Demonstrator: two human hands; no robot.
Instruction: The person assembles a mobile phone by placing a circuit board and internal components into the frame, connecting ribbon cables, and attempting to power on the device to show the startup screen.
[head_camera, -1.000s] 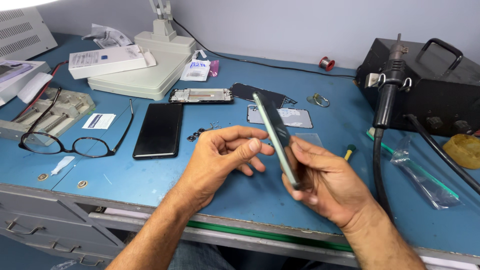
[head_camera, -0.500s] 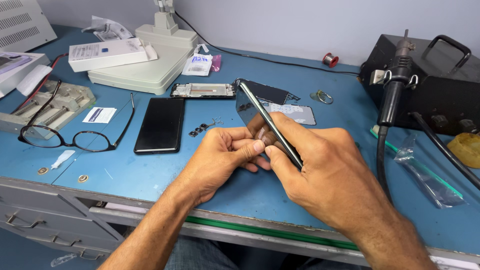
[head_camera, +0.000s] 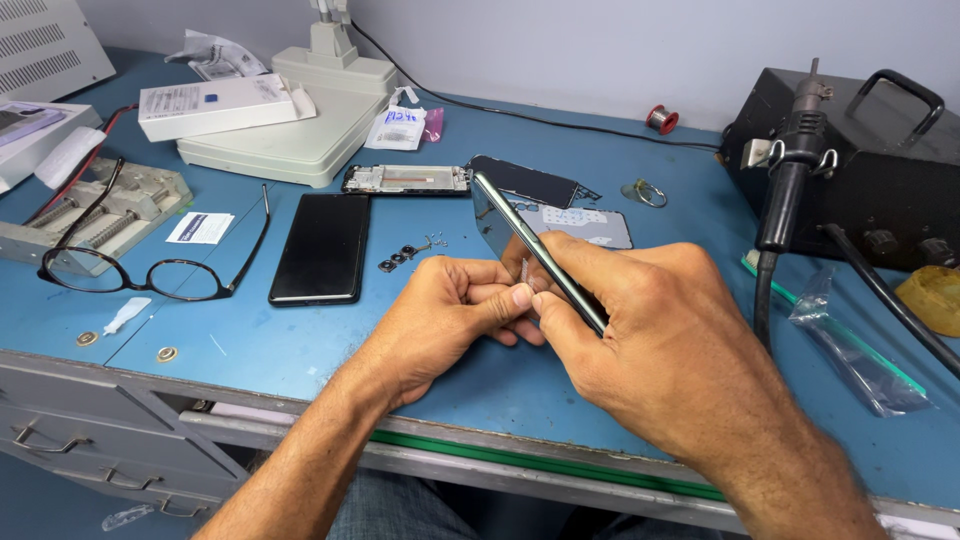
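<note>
My right hand (head_camera: 660, 340) grips a thin dark phone back cover (head_camera: 510, 228), held on edge and tilted up to the left above the blue workbench (head_camera: 300, 350). My left hand (head_camera: 450, 315) is curled beside it, thumb and fingers pinched against the cover's lower edge near a small metal tool tip (head_camera: 525, 270). A black phone screen (head_camera: 322, 247) lies flat to the left of the hands. A phone frame (head_camera: 405, 179) lies behind them. Small screws and camera rings (head_camera: 405, 255) sit loose between the screen and my left hand.
Black-rimmed glasses (head_camera: 150, 270) and a grey metal jig (head_camera: 95, 210) lie at the left. A white box (head_camera: 215, 105) rests on a pale flat unit (head_camera: 300, 140) at the back. A black hot-air station (head_camera: 850, 160) with its handle (head_camera: 785, 190) stands at the right, by a clear plastic bag (head_camera: 850, 340).
My hands have come together: the right hand moved left over the cover, tilting it flatter, and the left fingers closed onto its lower edge. The view shifted slightly down.
</note>
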